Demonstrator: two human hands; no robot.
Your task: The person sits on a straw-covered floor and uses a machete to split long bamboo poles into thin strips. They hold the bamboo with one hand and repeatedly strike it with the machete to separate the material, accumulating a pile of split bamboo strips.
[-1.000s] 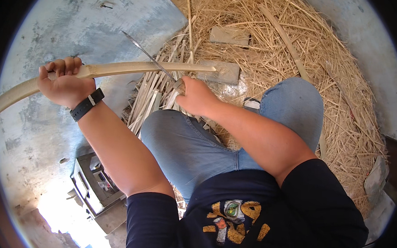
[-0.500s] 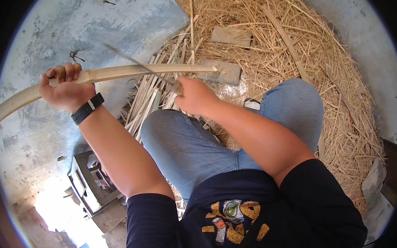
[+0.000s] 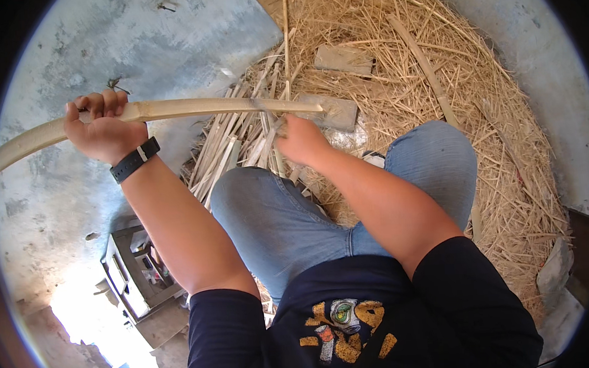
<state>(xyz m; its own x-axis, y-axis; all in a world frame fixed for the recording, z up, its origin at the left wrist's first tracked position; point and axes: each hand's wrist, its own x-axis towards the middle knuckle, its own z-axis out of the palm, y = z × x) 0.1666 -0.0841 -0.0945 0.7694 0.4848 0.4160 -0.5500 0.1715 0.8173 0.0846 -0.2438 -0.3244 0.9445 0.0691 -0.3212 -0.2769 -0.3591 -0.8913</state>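
While gripping the long bamboo strip (image 3: 173, 110) in the left hand (image 3: 101, 130), fist closed tight; right hand (image 3: 300, 141) closed on something hidden, likely a blade, near the strip's tip. Best shaved steadily, away from knees. Beyond: split slats (image 3: 237, 144), straw pile (image 3: 434, 66).
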